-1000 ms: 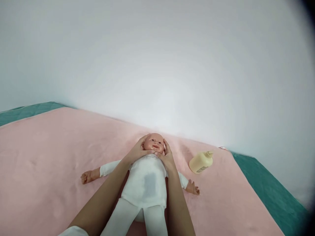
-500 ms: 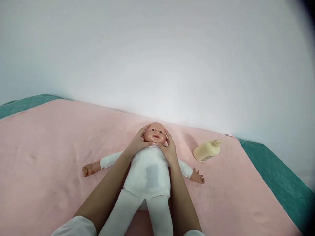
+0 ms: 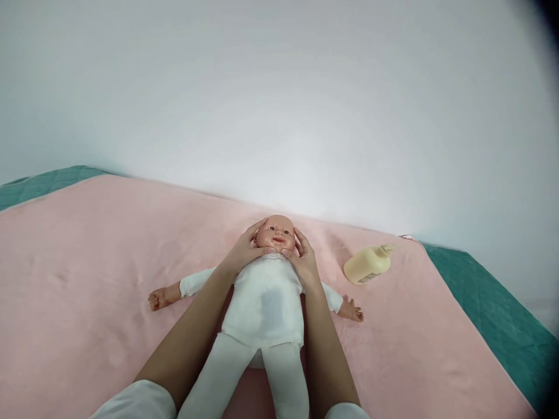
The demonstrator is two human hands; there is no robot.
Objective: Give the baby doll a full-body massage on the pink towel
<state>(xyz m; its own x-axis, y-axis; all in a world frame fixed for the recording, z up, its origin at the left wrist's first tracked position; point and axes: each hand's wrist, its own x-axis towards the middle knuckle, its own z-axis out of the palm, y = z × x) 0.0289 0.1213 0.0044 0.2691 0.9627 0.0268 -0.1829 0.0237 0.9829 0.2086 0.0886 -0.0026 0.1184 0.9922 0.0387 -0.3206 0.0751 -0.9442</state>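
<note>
A baby doll (image 3: pixel 262 308) with a white cloth body lies on its back, head away from me and arms spread to both sides. My left hand (image 3: pixel 245 251) cups the left side of its head, thumb at the chin and fingers partly hidden behind the head. On the other side, my right hand (image 3: pixel 304 262) holds the head the same way, its thumb below the chin. A bluish-grey patch marks the doll's belly. Its legs reach toward me between my forearms.
A pale yellow pump bottle (image 3: pixel 365 265) lies tilted on the pink blanket (image 3: pixel 87 267), right of the doll. Green quilted cloth (image 3: pixel 493 314) shows past the blanket at both sides. A pale wall (image 3: pixel 279 105) rises behind.
Both hands stay on the doll's head, with the thumbs shifted very slightly at the chin. Otherwise the whole view has only moved a little.
</note>
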